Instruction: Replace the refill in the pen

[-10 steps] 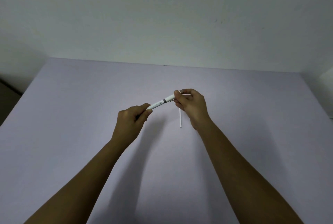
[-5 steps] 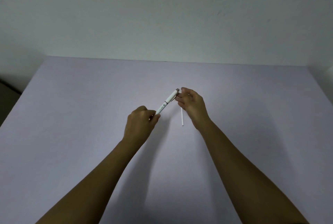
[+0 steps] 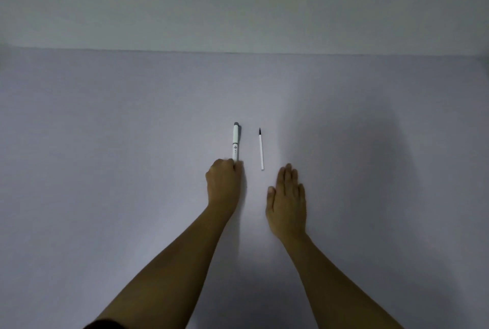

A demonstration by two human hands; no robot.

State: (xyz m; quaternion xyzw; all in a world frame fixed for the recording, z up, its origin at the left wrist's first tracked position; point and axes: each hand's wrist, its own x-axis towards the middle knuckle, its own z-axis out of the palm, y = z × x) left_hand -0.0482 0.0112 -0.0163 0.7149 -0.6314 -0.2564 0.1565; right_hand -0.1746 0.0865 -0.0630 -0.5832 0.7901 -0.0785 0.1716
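Our left hand (image 3: 223, 186) is curled around the near end of the white pen (image 3: 235, 142), which lies on the table (image 3: 105, 143). Our right hand (image 3: 287, 203) rests flat, fingers spread — empty. The loose refill (image 3: 261, 150) lies just beside the pen.

**Quick count of what's on the table**

One white pen (image 3: 235, 142), one loose refill (image 3: 261, 149) at its 3 o'clock, and two hands: left hand (image 3: 223, 183), right hand (image 3: 287, 201). One lavender table (image 3: 105, 130). That's everything.
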